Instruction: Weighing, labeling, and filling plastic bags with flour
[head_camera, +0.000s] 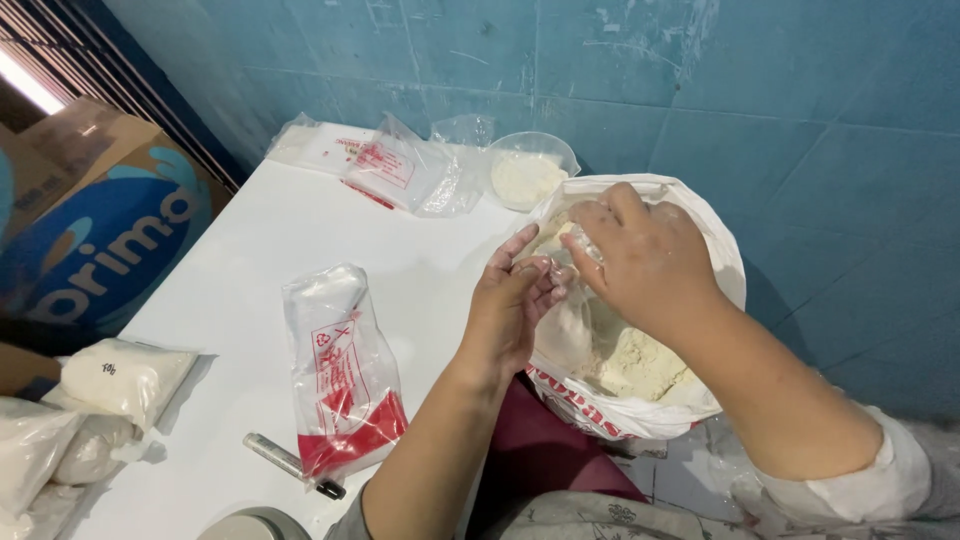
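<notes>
while both hands meet over the open flour sack at the counter edge, the left hand pinches a small clear bag, the right hand fingers close on its mouth; best keep that mouth wide over the sack.

It looked like a small home packing spot for flour. A blue painted wall filled the upper frame. At centre left stood a white table with plastic bags, filled bags of powder at lower left, and a cardboard box at far left.
</notes>
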